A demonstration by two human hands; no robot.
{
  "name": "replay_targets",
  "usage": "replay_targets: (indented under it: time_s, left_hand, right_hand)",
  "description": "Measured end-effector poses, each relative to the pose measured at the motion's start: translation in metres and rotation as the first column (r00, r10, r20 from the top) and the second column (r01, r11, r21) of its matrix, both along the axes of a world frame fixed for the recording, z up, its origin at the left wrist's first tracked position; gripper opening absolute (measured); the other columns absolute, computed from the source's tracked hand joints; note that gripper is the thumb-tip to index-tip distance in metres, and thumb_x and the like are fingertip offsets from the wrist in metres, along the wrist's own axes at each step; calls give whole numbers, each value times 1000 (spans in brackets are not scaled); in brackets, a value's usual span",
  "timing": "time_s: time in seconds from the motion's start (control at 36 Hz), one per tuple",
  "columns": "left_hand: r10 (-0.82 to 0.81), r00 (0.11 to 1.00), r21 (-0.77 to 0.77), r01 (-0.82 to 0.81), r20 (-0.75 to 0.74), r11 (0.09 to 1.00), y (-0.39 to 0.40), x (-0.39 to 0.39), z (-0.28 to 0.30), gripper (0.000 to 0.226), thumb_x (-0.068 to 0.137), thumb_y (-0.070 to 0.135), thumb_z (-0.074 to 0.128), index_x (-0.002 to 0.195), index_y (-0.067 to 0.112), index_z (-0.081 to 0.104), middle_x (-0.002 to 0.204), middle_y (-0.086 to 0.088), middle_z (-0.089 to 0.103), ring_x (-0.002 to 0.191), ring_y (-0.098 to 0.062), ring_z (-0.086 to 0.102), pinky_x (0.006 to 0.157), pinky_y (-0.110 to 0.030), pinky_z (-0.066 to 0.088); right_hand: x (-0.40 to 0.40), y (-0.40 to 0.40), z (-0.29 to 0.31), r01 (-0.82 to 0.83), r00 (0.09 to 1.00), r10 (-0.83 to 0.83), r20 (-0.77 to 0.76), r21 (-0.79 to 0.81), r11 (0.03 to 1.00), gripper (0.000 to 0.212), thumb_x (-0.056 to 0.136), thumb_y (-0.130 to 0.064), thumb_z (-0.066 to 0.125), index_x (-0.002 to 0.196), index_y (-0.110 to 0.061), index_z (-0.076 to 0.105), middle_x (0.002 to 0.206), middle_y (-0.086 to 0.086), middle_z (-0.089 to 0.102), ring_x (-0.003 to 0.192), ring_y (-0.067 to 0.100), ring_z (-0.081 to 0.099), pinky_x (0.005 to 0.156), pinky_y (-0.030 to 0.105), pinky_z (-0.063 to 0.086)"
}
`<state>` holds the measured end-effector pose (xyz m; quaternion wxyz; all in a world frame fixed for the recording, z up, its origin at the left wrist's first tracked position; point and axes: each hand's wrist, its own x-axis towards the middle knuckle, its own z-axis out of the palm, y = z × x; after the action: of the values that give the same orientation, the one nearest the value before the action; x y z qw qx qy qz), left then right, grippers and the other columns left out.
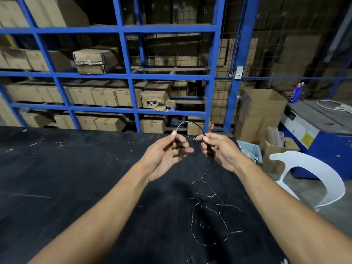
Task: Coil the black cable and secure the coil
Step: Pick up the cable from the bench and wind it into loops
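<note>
A thin black cable [206, 169] arches between my two hands above a black table [66, 178]. My left hand [167, 155] pinches one end of the arch between thumb and forefinger. My right hand [219, 149] pinches the other side, and from it the cable drops down to the table. There the rest of the cable lies in several loose, tangled loops, just left of my right forearm.
Blue metal shelving [125, 73] stacked with cardboard boxes stands behind the table. To the right are a white plastic chair [312, 174], open cardboard boxes [261, 111], a bin [249, 151] and a blue machine [323, 130] with a white cord on top.
</note>
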<state>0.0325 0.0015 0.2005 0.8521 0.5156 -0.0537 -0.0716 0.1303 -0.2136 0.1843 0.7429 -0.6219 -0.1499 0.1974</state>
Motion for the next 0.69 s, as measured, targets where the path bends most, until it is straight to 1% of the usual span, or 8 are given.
replay_targets:
  time_s: [0.06,0.14,0.19,0.31,0.39,0.47,0.56,0.69]
  left_hand:
    - [-16,999,-7,16,40,1000,-4,-5,6,37,107,34,52,89,18,80,96,-6,79,97,-23,78,90,-35,58]
    - [-53,995,-54,58,89,997,-11,-12,17,33,102,38,58,98,16,82,106,-11,82,104,-25,79,95,-36,62]
    - [-92,990,-113,104,108,988,-14,-14,29,35,100,40,59,105,14,82,113,-14,82,110,-26,78,96,-38,62]
    - [-106,987,-196,129,123,972,-13,-12,54,42,103,43,57,119,13,80,127,-15,78,125,-28,72,104,-45,58]
    - [-105,984,-238,138,147,961,-7,-10,68,45,112,43,43,131,18,75,146,-16,66,143,-30,57,115,-63,45]
    - [-177,961,-224,224,212,948,-3,-7,78,45,114,46,34,145,29,63,164,-16,47,155,-34,41,115,-79,30]
    - [-168,953,-178,217,253,960,3,-2,82,43,114,47,32,152,40,51,168,-13,42,156,-36,37,113,-83,28]
    - [-51,960,-95,80,277,992,19,8,99,45,113,49,32,156,46,45,165,-11,48,155,-37,39,111,-85,27]
  right_hand:
    - [-1,1,-4,35,999,-34,34,-26,999,23,108,-12,56,105,-10,78,69,1,63,63,13,56,62,21,48]
    - [-5,6,-9,98,983,-74,171,-137,986,27,108,-15,57,97,-23,81,74,-1,65,65,11,56,65,24,42]
    - [-7,10,-8,128,960,-77,270,-179,975,33,108,-14,56,91,-30,80,72,-5,66,62,6,58,59,19,42]
    - [-15,19,3,155,922,-82,378,-167,974,28,108,-11,56,104,-26,79,75,1,66,69,7,59,60,20,49]
    - [-24,26,6,141,923,-71,378,-161,977,21,108,-15,57,114,-16,78,71,1,65,65,8,54,59,21,46]
    - [-34,31,3,99,943,-44,330,-151,984,22,109,-19,58,111,-25,79,67,1,62,59,5,51,57,19,43]
    - [-44,32,-1,66,958,-20,287,-151,986,26,109,-23,56,123,-21,78,65,0,58,58,4,48,56,17,40]
    - [-57,27,1,70,947,-4,320,-195,978,26,110,-26,55,121,-22,78,64,-5,57,59,6,47,56,18,37]
